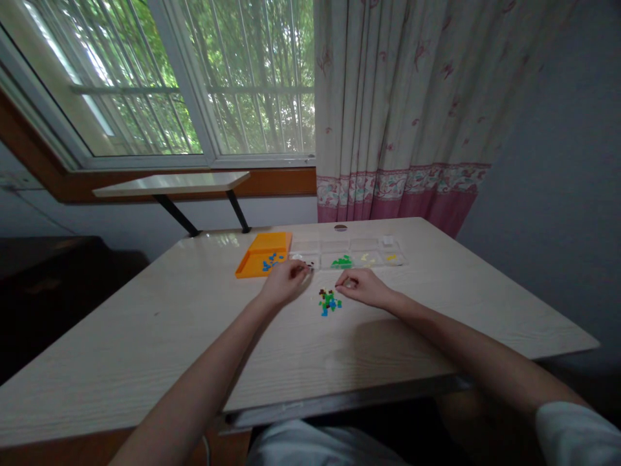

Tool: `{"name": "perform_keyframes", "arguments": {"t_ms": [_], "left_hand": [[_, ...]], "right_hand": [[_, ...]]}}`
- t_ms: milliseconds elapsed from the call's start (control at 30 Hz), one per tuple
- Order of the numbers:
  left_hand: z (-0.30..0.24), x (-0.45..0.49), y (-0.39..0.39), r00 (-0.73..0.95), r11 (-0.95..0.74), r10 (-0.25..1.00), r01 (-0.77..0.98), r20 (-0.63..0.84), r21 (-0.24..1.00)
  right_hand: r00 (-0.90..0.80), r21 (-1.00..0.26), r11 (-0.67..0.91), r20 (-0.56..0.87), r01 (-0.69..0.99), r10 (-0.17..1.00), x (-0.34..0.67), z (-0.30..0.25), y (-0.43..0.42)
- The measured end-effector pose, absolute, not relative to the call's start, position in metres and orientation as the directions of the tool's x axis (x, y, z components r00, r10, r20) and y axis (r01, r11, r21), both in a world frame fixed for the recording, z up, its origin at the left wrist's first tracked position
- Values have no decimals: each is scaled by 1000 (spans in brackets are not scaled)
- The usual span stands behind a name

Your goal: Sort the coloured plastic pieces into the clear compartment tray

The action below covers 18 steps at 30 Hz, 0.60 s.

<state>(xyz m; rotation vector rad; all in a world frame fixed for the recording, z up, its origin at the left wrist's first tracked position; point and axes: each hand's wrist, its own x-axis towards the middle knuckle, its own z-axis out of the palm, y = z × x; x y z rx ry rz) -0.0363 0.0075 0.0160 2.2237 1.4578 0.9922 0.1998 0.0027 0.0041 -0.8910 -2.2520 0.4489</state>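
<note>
A small pile of mixed blue, green and brown plastic pieces (328, 301) lies on the table between my hands. My right hand (363, 287) is closed in a pinch just right of the pile; a dark speck shows at its fingertips, too small to name. My left hand (286, 279) is also closed, thumb against fingers, at the front edge of a clear compartment box (334, 246). Small dark pieces (310, 265) sit by its fingertips; whatever it holds is hidden. In the box's front row lie green pieces (342, 261), pale yellow pieces (367, 259) and yellow pieces (392, 258).
An orange tray (264, 242) with blue pieces (272, 261) stands left of the clear box, partly behind my left hand. A raised shelf (174, 184) on black legs is at the table's back left. The wooden table (412, 362) reaches a curtain (388, 129) and window behind.
</note>
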Motion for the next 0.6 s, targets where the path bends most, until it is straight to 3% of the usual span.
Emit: {"name": "perform_keyframes", "arguments": {"t_ms": [133, 600], "left_hand": [[15, -9, -9, 434, -537, 843, 660, 317, 525], [14, 1, -17, 477, -548, 833, 633, 282, 547]], "right_hand": [[-529, -555, 693, 454, 461, 716, 199, 3, 2], [-514, -677, 631, 413, 379, 752, 194, 2, 3]]}}
